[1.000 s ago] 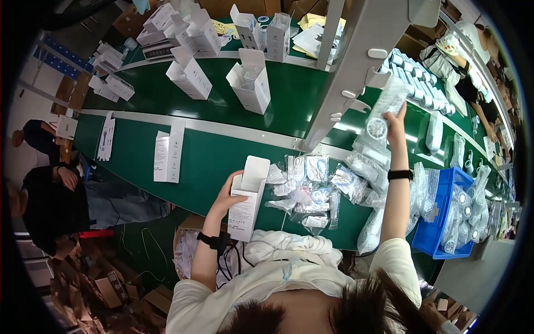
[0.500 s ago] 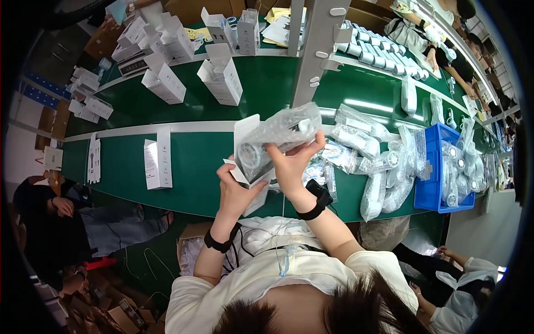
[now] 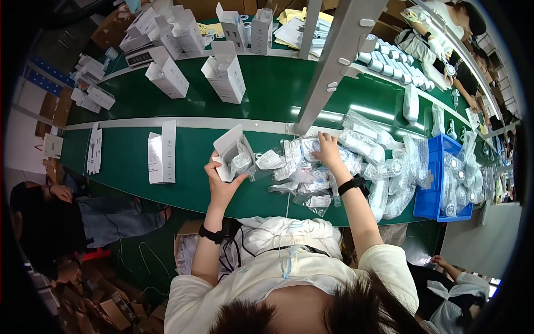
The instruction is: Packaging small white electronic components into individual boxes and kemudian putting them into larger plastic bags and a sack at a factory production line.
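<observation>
My left hand (image 3: 222, 181) is closed around a white carton (image 3: 228, 146) with its top flap up, tilted above the green bench. Inside the carton sits a bubble-wrapped item (image 3: 241, 161), its lower part hidden by the walls. To the right, my right hand (image 3: 329, 151) reaches onto a heap of small clear plastic bags (image 3: 303, 167). Its thumb and fingers are apart, touching the far side of the heap. The bags seem to hold white cables and slips of paper.
Bubble-wrapped devices (image 3: 396, 172) lie right of the heap, beside a blue bin (image 3: 425, 192) holding more. An upright open carton (image 3: 161, 158) stands to the left. A metal post (image 3: 336, 72) rises behind my right hand. Open boxes (image 3: 225, 78) stand on the far bench.
The bubble-wrapped item has gone down into the carton, and my right hand has let go of it. That hand has moved right to the bags; the carton has shifted slightly left.
</observation>
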